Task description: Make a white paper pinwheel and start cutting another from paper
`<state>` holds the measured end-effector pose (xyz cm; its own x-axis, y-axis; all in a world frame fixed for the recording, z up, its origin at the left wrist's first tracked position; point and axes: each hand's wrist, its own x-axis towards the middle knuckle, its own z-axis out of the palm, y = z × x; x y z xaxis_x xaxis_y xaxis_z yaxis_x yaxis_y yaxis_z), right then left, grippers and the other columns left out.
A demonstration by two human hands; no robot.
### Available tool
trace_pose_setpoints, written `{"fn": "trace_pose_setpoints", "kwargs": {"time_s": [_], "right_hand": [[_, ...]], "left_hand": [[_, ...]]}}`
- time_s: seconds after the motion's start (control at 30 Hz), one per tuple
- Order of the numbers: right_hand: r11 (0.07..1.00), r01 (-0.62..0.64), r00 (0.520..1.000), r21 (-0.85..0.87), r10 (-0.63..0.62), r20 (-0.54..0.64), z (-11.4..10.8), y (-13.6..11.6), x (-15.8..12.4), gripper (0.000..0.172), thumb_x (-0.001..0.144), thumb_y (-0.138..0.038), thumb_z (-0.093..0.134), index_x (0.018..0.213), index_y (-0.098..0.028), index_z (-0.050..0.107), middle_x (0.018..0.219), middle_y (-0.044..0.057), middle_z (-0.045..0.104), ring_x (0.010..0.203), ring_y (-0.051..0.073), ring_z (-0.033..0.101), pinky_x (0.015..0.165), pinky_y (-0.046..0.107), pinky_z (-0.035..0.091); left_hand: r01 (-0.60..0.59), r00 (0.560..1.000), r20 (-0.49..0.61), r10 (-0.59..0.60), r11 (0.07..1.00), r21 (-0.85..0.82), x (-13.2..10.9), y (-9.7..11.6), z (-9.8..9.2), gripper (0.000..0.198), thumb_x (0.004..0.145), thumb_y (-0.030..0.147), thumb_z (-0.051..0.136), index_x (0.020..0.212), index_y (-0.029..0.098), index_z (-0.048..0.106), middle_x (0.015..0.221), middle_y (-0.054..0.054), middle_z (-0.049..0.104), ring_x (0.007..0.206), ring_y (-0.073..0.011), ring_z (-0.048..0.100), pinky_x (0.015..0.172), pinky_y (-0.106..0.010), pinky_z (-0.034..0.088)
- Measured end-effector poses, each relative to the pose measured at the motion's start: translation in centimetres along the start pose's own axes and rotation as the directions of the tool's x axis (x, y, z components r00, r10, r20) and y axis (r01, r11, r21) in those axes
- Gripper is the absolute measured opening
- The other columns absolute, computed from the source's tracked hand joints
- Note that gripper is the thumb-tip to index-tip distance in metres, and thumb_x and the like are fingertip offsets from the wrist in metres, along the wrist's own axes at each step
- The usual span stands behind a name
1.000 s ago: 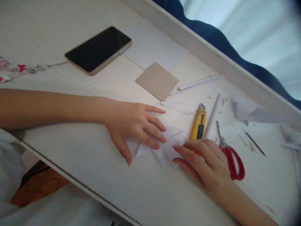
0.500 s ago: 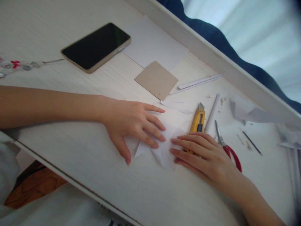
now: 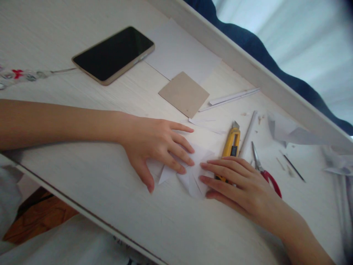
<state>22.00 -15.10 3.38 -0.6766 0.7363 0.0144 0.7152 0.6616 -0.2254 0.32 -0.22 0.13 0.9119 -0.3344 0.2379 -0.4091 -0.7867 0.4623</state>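
Note:
A folded piece of white paper (image 3: 193,173) lies on the pale wooden table (image 3: 82,110). My left hand (image 3: 154,145) rests flat on its left part, fingers spread and pressing down. From the right, my right hand (image 3: 237,182) lies with its fingers stretched out, the tips touching the paper's right edge. Neither hand grips anything. A yellow utility knife (image 3: 232,141) sits just behind my right hand, partly covered by the fingers. Red-handled scissors (image 3: 264,171) lie to the right of that hand.
A black phone (image 3: 113,54) lies at the back left beside a white sheet (image 3: 182,51) and a brown card square (image 3: 184,94). Paper strips and scraps (image 3: 234,96) are scattered at the right. A thin stick (image 3: 293,167) lies near crumpled paper (image 3: 286,130).
My right hand slid left and uncurled, its fingers now laid out straight against the paper's right edge. The left hand stayed pressed on the paper.

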Motion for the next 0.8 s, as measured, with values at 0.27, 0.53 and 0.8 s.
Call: {"fn": "trace_pose_setpoints", "kwargs": {"time_s": [0.27,0.53,0.8], "right_hand": [[0.999,0.023,0.998,-0.042,-0.025,-0.053,0.3,0.4,0.1,0.022,0.079,-0.025,0.054,0.099,-0.018,0.06,0.105,0.006,0.062,0.1,0.017,0.051,0.084,0.034,0.042],[0.982,-0.074,0.981,-0.176,0.039,-0.192,1.1,0.1,0.2,0.032,0.074,-0.028,0.06,0.103,-0.015,0.057,0.081,0.008,0.061,0.078,0.02,0.051,0.074,0.038,0.044],[0.985,-0.174,0.953,-0.023,0.162,-0.255,1.2,-0.4,-0.1,0.045,0.075,-0.027,0.059,0.115,-0.013,0.046,0.071,0.004,0.059,0.071,0.018,0.049,0.073,0.038,0.04]], "left_hand": [[0.022,1.0,0.002,-0.022,0.998,-0.059,0.0,0.0,-0.1,0.05,0.061,0.054,0.061,0.104,0.03,0.059,0.12,-0.001,0.053,0.115,-0.0236,0.043,0.107,-0.041,0.008],[0.069,0.998,0.019,-0.068,0.99,-0.122,0.1,0.0,0.0,0.05,0.058,0.053,0.063,0.104,0.032,0.06,0.121,0.0,0.052,0.117,-0.0235,0.041,0.107,-0.039,0.006],[0.022,1.0,-0.005,-0.022,0.998,-0.062,0.0,0.0,0.0,0.05,0.06,0.054,0.061,0.104,0.03,0.059,0.12,-0.001,0.053,0.115,-0.0236,0.043,0.107,-0.04,0.009]]}}
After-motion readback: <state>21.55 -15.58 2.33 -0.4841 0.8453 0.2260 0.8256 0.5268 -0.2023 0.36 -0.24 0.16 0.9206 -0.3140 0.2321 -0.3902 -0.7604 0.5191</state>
